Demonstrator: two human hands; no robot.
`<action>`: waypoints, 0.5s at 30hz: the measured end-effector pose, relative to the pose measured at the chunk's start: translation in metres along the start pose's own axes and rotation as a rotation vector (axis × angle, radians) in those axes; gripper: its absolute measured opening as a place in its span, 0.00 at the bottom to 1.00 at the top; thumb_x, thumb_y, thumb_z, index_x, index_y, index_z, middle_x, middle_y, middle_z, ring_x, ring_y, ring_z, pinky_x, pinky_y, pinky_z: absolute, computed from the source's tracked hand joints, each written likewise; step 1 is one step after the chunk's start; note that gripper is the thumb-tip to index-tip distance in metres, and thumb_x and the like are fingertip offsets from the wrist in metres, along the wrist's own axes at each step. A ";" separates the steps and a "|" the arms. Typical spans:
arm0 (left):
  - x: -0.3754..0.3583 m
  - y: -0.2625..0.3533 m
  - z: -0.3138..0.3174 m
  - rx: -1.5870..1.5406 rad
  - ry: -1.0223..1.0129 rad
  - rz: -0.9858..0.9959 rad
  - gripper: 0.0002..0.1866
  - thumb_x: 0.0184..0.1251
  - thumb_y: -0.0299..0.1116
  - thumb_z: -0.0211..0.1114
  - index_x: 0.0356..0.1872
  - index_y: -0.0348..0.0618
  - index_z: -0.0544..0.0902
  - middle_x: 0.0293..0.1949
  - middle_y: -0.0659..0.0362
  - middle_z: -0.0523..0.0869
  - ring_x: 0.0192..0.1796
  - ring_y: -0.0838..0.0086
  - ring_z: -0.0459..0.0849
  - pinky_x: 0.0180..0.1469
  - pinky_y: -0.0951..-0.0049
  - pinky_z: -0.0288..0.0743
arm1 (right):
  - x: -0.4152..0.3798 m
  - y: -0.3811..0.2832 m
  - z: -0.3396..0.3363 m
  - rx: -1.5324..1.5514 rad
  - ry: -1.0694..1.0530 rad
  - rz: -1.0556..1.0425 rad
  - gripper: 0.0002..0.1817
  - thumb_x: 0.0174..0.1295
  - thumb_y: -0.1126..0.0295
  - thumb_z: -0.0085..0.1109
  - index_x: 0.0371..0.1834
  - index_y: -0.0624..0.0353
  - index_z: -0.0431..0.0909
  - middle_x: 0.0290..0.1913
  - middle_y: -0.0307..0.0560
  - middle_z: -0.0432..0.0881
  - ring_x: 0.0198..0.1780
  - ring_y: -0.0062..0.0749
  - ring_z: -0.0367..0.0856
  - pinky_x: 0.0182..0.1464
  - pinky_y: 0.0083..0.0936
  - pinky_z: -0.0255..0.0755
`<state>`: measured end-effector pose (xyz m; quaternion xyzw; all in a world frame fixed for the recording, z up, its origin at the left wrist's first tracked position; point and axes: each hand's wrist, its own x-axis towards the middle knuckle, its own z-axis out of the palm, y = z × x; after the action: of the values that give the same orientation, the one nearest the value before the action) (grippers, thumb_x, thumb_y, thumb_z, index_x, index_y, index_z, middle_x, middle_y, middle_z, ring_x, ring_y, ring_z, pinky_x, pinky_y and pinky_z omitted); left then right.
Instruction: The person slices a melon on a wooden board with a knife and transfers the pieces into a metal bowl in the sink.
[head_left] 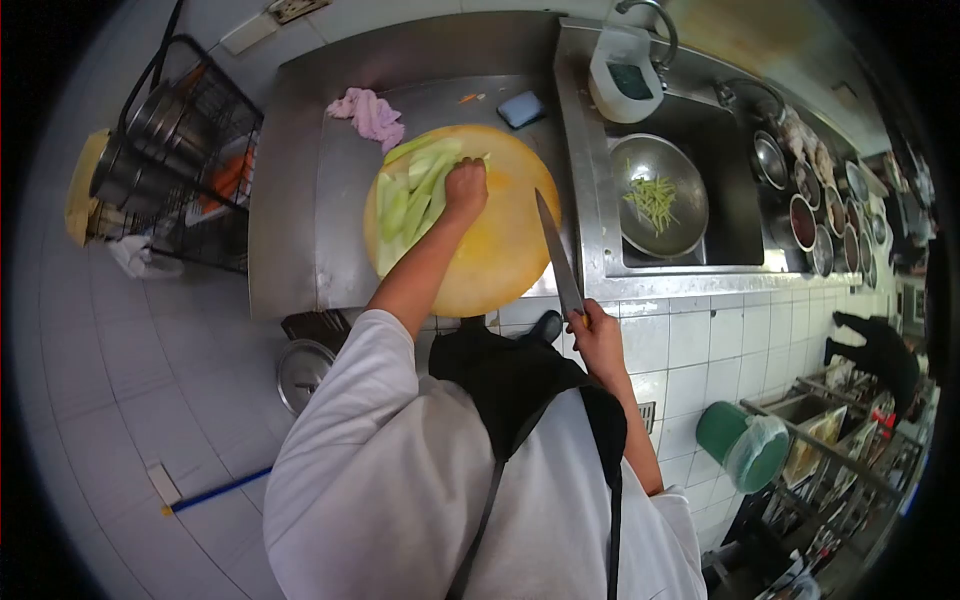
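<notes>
On the round yellow cutting board (500,240) lie long pale green vegetable pieces (408,203), spread over its left part. My left hand (466,188) is closed at the right end of these pieces, near the top of the board; what its fingers hold is too small to name. My right hand (594,328) grips the handle of a large knife (561,255) off the board's lower right side. The blade points up and away, its tip over the board's right edge.
Right of the board, a metal bowl (659,197) with cut green strips (652,203) sits in the sink (735,200). Behind the board are a pink cloth (368,115) and a blue sponge (521,109). A wire rack (215,150) stands left. Another person (880,355) is far right.
</notes>
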<state>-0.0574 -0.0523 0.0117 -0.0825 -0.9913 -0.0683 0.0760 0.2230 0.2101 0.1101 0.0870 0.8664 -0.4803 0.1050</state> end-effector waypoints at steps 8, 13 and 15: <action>-0.039 0.068 -0.037 -0.428 0.017 0.002 0.22 0.56 0.36 0.77 0.51 0.40 0.82 0.46 0.47 0.86 0.52 0.51 0.87 0.52 0.53 0.82 | -0.013 0.007 0.032 -0.205 0.216 0.028 0.12 0.69 0.64 0.62 0.40 0.65 0.78 0.25 0.63 0.84 0.30 0.62 0.85 0.32 0.51 0.75; -0.094 0.085 -0.006 -0.491 -0.072 -0.008 0.28 0.60 0.40 0.75 0.61 0.41 0.81 0.50 0.47 0.86 0.55 0.52 0.86 0.57 0.54 0.80 | 0.006 0.018 0.070 -0.302 0.289 0.018 0.11 0.69 0.65 0.61 0.35 0.63 0.76 0.24 0.62 0.83 0.29 0.63 0.84 0.32 0.54 0.76; -0.100 0.081 -0.005 -0.565 -0.079 -0.018 0.28 0.62 0.39 0.74 0.63 0.41 0.80 0.49 0.47 0.86 0.53 0.51 0.86 0.56 0.54 0.80 | 0.011 0.020 0.083 -0.335 0.282 0.008 0.10 0.68 0.66 0.60 0.35 0.62 0.74 0.24 0.63 0.83 0.29 0.63 0.84 0.33 0.55 0.77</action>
<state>0.0551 0.0103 0.0105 -0.0940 -0.9359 -0.3392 0.0106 0.2257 0.1508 0.0480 0.1381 0.9399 -0.3124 -0.0024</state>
